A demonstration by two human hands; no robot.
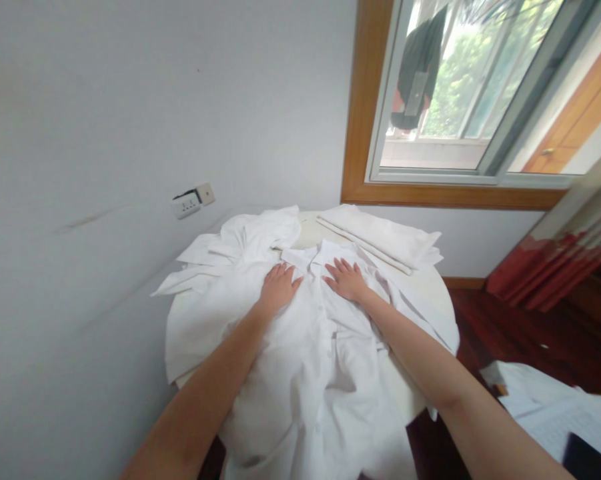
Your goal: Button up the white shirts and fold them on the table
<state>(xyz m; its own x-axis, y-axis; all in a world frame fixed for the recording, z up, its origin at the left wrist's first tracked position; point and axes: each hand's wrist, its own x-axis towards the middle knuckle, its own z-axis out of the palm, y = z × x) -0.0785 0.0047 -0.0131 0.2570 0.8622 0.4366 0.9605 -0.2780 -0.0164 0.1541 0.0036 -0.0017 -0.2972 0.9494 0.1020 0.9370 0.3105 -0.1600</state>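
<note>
A white button-up shirt [305, 340] lies front side up on a round pale table [445, 313], collar toward the wall, its lower part hanging over the near edge. Flat on its left chest area, just below the collar, rests my left hand [280, 287] with fingers stretched out. My right hand [346, 280] lies spread on the other side of the button line, also below the collar. Neither hand grasps anything. The cloth is wrinkled toward the bottom and around the chest pocket.
Crumpled white clothing [250, 237] sits at the back left of the table. A folded white garment [380, 233] lies at the back right. Behind are a wall socket [186, 205] and a wood-framed window [360, 193]. More white cloth [555, 407] is at the lower right, near a red-and-cream curtain [540, 267].
</note>
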